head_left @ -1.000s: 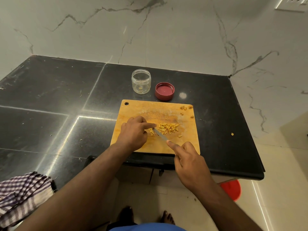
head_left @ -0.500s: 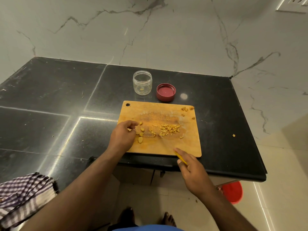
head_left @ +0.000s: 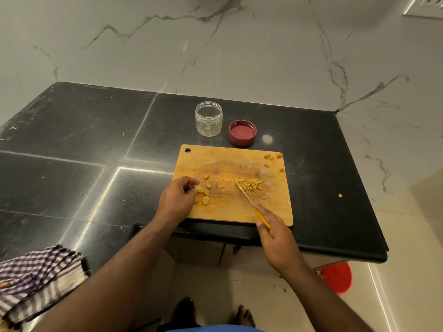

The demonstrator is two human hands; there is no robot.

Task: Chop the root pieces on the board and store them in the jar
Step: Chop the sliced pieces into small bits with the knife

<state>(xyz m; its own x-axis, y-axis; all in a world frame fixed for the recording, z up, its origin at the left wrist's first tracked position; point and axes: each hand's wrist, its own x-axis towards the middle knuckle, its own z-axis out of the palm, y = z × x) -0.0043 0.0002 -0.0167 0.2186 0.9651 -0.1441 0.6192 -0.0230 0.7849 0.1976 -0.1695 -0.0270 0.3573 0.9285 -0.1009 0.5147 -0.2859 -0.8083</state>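
Gripping a yellow-handled knife (head_left: 249,200), the right hand (head_left: 279,238) points its blade at the chopped pile (head_left: 249,185); uncut root slices (head_left: 203,192) touch the curled, empty left hand (head_left: 177,200) at the board's (head_left: 275,207) left edge.

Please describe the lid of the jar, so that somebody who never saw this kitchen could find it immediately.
On the black countertop, look just behind the far edge of the wooden cutting board. There the lid lies beside the clear jar, on its right. It is the only red, round, flat thing on the counter, lying with its hollow side up.
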